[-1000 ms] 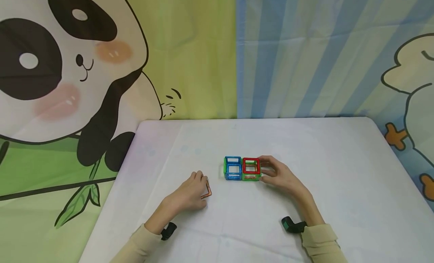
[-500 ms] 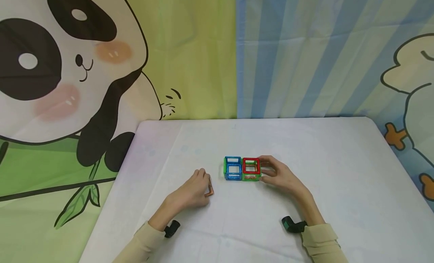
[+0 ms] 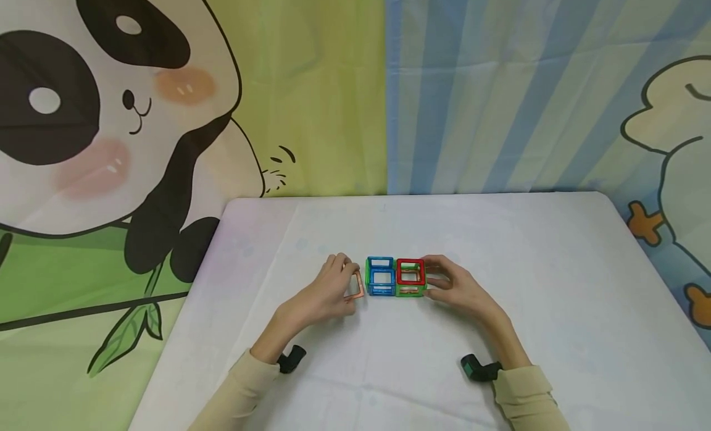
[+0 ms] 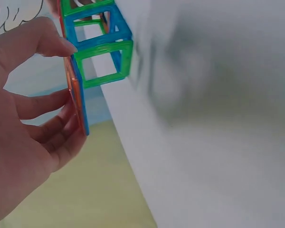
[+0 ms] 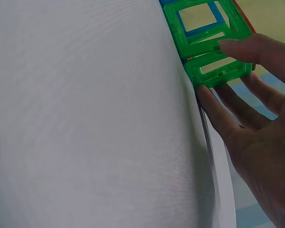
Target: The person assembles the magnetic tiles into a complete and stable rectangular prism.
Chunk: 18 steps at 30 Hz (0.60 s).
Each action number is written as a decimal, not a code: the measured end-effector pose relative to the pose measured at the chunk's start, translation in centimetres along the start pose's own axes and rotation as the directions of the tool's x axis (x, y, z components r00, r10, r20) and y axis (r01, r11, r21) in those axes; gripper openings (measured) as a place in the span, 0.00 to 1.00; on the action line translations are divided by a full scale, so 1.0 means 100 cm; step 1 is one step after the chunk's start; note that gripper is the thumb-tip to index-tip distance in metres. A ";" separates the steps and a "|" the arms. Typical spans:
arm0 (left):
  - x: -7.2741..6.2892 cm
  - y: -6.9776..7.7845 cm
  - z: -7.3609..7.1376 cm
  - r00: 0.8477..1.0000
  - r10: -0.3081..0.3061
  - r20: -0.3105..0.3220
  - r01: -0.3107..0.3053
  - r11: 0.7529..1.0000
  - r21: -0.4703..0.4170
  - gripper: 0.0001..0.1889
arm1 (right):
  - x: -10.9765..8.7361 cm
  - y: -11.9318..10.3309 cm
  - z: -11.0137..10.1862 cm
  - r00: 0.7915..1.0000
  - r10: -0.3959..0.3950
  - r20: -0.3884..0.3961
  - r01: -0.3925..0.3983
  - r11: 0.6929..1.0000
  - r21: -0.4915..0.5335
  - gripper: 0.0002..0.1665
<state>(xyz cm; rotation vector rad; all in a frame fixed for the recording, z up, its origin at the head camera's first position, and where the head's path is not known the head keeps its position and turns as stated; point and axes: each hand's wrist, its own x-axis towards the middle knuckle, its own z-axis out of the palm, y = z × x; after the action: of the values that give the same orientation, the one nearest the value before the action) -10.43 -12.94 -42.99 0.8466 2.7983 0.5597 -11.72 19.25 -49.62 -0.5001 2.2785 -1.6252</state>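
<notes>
My left hand (image 3: pixel 324 292) pinches an orange square magnetic tile (image 3: pixel 360 285) just left of a joined pair of open-framed magnetic tile cubes. The left cube (image 3: pixel 381 292) shows blue and green frames; the right one has a red tile (image 3: pixel 411 262) on top and green sides. In the left wrist view, a blue edge lies along the orange tile (image 4: pixel 75 90), near the cube's green frame (image 4: pixel 104 48); contact with the cube is hard to tell. My right hand (image 3: pixel 461 289) grips the right end of the cubes, thumb and fingertips on green tiles (image 5: pixel 204 49) in the right wrist view.
A white cloth-covered table (image 3: pixel 533 252) lies under both hands. Behind it hangs a curtain (image 3: pixel 333 110) printed with a panda and another figure. Black camera mounts (image 3: pixel 291 359) sit at both wrists.
My left hand has moved up and right with the orange tile, from the near left to close beside the blue cube. My right hand and the cubes have stayed in place.
</notes>
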 end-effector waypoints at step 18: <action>0.048 0.016 -0.006 0.989 0.129 0.070 -0.118 0.983 -0.139 0.31 | 0.005 0.000 0.006 1.000 -0.020 0.003 0.020 1.000 0.006 0.41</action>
<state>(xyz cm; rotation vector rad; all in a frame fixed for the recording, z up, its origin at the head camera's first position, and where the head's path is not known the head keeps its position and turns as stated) -13.73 -9.22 -42.08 0.9955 2.6172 0.7087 -11.89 18.53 -49.82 -0.5255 2.2735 -1.6393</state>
